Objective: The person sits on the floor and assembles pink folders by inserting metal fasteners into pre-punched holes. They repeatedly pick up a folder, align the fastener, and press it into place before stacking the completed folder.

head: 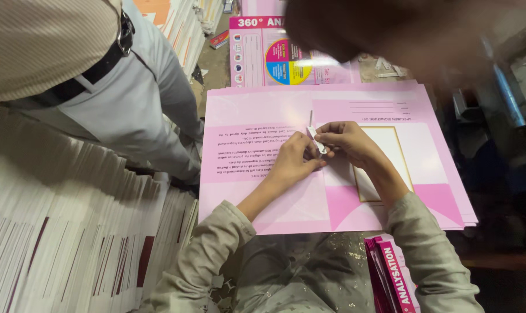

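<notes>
I see my left hand (295, 159) and right hand (347, 142) meeting over the pink sheet (263, 116) on the desk, fingers of both pinched shut on a small white strip (316, 139), its long axis running away from me, equally near both hands.

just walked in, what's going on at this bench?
A person is working with both bare hands over a stack of large pink printed sheets laid flat. The left hand and right hand meet at the sheet's centre fold, pinching a small white metal clip between the fingertips. A second person in a grey garment stands at the left, beside stacks of white printed sheets. Folded pink covers lie near the right elbow.
</notes>
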